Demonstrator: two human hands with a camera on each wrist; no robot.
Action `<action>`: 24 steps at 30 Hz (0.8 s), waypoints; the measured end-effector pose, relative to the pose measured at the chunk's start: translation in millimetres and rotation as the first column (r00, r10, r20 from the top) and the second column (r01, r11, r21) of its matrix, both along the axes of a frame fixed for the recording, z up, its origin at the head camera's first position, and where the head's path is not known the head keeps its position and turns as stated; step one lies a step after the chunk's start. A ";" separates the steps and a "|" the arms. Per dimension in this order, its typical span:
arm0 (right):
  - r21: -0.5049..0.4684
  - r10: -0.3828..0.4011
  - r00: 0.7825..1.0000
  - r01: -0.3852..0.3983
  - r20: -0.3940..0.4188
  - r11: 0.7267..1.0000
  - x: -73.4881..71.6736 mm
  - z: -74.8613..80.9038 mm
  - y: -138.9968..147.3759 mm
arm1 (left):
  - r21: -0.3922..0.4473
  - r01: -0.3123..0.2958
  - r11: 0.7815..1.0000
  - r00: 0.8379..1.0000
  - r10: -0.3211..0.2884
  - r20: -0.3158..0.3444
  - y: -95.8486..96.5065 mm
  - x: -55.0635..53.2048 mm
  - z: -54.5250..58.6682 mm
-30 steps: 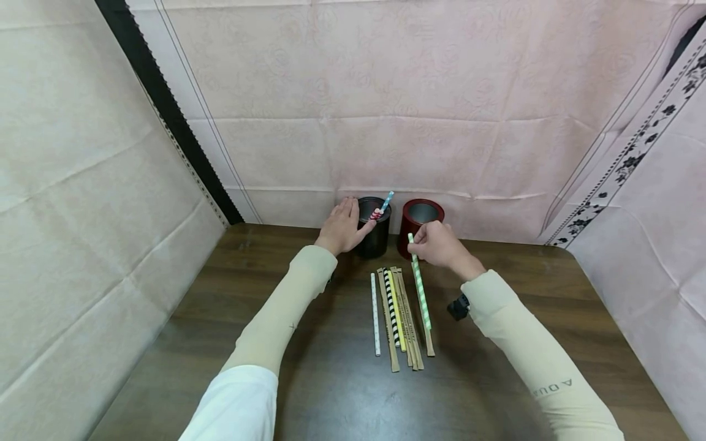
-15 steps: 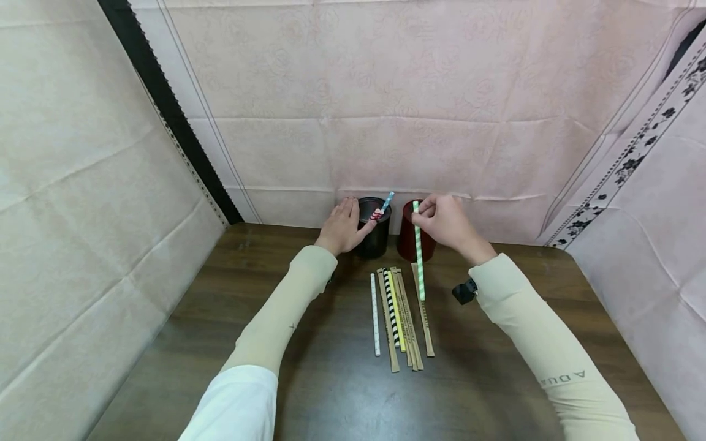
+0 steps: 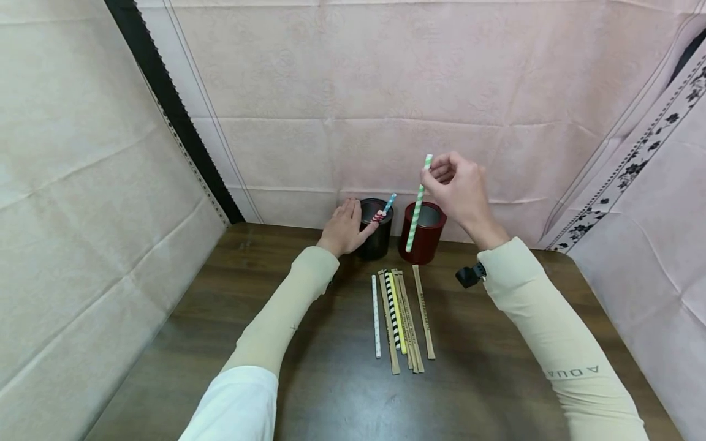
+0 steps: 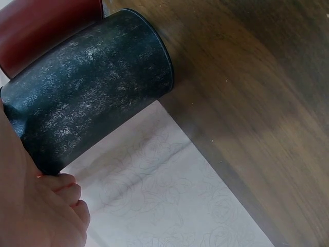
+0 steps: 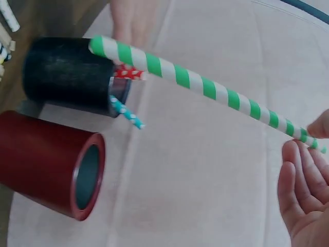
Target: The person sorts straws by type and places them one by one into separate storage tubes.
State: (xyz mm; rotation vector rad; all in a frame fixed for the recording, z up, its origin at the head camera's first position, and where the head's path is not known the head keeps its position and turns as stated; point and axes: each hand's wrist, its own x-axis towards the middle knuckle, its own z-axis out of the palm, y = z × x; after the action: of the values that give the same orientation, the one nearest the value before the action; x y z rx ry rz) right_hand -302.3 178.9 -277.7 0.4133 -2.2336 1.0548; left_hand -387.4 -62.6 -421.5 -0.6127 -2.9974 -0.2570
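My right hand (image 3: 460, 187) pinches a green-and-white striped paper straw (image 3: 417, 211) near its upper end. The straw hangs tilted, overlapping the dark red cup (image 3: 425, 248) in the head view; its lower end is above the table. My left hand (image 3: 344, 228) holds the black cup (image 4: 92, 85) at its left side, thumb along the near side by the rim. A red dotted straw (image 5: 128, 72) and a blue dotted straw (image 5: 127, 112) stick out of the black cup. Inside the red cup (image 5: 87, 177), no straw shows in the right wrist view.
On the brown table (image 3: 331, 373) lie a white straw (image 3: 376, 315), a black-and-white striped straw (image 3: 392, 309), a yellow straw (image 3: 398, 312) and several brown paper-wrapped ones (image 3: 423, 312). A pale cloth wall (image 3: 287, 153) stands right behind the cups.
My right hand has lifted the green striped straw off the table, raising it up and away over the red cup. My left hand has stayed at the black cup.
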 end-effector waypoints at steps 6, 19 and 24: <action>-0.083 0.001 0.994 -0.010 -0.106 0.996 -0.3 12.6 -8.6 | 0.007 0.000 1.000 1.000 0.000 0.004 0.7 -0.8 -0.9; -0.156 0.057 0.990 -0.076 -0.127 0.985 -9.5 16.3 -36.0 | -0.008 -0.004 1.000 1.000 0.004 0.004 0.8 0.2 0.6; -0.145 0.068 0.992 -0.083 -0.104 0.986 -19.2 5.0 -43.2 | -0.012 -0.008 1.000 1.000 0.008 -0.005 1.0 0.7 0.9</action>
State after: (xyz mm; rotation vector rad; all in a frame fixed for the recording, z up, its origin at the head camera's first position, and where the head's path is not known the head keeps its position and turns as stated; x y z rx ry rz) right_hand -321.5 135.7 -272.7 0.4779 -2.0508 1.2053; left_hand -386.7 -61.6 -420.6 -0.6017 -2.9987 -0.2365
